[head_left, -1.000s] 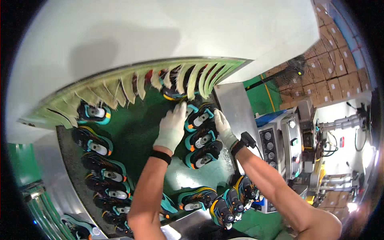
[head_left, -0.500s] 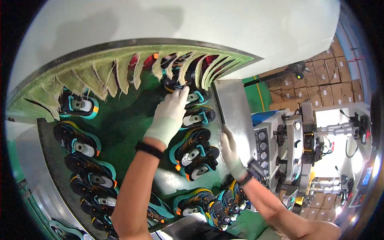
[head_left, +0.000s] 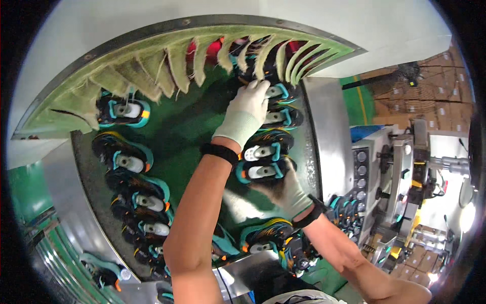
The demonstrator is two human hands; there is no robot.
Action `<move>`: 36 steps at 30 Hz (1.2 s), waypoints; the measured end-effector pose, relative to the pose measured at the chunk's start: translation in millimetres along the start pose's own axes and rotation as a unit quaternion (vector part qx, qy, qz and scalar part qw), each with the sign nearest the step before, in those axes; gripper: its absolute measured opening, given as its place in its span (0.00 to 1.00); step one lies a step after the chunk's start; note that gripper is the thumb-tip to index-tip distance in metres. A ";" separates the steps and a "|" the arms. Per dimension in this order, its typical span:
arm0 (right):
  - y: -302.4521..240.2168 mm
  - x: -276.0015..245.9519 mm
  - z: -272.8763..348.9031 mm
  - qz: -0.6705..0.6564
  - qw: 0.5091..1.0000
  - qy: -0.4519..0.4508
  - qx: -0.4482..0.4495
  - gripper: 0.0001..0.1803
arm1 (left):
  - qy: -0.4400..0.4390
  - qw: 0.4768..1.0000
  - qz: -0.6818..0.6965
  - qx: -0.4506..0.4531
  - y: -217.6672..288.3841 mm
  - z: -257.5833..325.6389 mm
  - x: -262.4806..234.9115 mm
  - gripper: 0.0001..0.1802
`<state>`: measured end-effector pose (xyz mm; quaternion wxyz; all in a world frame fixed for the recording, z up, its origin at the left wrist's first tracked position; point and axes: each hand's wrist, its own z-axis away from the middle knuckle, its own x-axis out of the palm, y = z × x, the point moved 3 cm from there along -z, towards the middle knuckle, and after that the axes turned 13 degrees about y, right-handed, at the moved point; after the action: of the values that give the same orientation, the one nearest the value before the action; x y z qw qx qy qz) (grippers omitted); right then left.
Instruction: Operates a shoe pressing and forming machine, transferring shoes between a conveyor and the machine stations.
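Note:
Dark shoes with teal and orange trim, each with a white block bearing a metal-rimmed hole in its opening, stand on a green belt (head_left: pixel 200 109). My left hand (head_left: pixel 245 111), in a white glove, is closed on a shoe (head_left: pixel 275 91) at the far right, close under a fringed curtain; its fingertips are partly hidden. My right hand (head_left: pixel 293 195), gloved too, grips the nearest shoe (head_left: pixel 264 172) of the right-hand row from its near right side. Between the hands sit another shoe (head_left: pixel 276 118) and a shoe (head_left: pixel 262 151) touching the gripped one.
The frayed green curtain (head_left: pixel 177 66) hangs from a white machine housing over the belt's far end. More shoes (head_left: pixel 128 162) line the left side. Metal rails (head_left: pixel 329 137) edge the belt. At right are a machine with dials (head_left: pixel 360 169), a fan and stacked cartons (head_left: pixel 435 86).
My right hand has moved from the right rail onto the nearest shoe. The two near shoes of that row have turned straighter and shifted away from me. The view has shifted.

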<state>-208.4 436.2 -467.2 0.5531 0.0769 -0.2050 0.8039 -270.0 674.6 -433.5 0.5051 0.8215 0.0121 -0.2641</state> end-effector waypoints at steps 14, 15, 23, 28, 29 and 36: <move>77.1 -99.1 151.5 0.794 0.405 -0.168 -0.421 0.42 | 0.201 0.864 -0.221 -0.406 148.9 432.9 -334.1 0.19; 80.0 -107.7 132.6 0.791 0.412 -0.169 -0.419 0.40 | 0.190 0.852 -0.186 -0.451 152.9 453.6 -336.6 0.22; 32.0 -46.2 156.8 0.664 0.583 0.021 -0.468 0.35 | 0.129 0.930 -0.158 -0.305 190.2 418.6 -247.2 0.24; 42.3 -62.7 131.5 0.683 0.576 0.093 -0.439 0.37 | 0.099 0.899 -0.201 -0.376 69.4 407.2 -152.4 0.53; 43.3 -84.5 123.2 0.667 0.582 0.105 -0.454 0.37 | 0.050 0.891 -0.229 -0.388 64.6 391.6 -131.6 0.55; 10.8 -46.0 158.7 0.628 0.675 0.121 -0.368 0.40 | -0.018 0.875 -0.106 -0.472 93.7 289.5 -116.2 0.49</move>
<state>-217.4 327.7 -342.5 -0.0785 -0.3774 -0.4153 0.8240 -465.2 415.3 -405.9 0.8020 0.4747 0.2128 -0.2937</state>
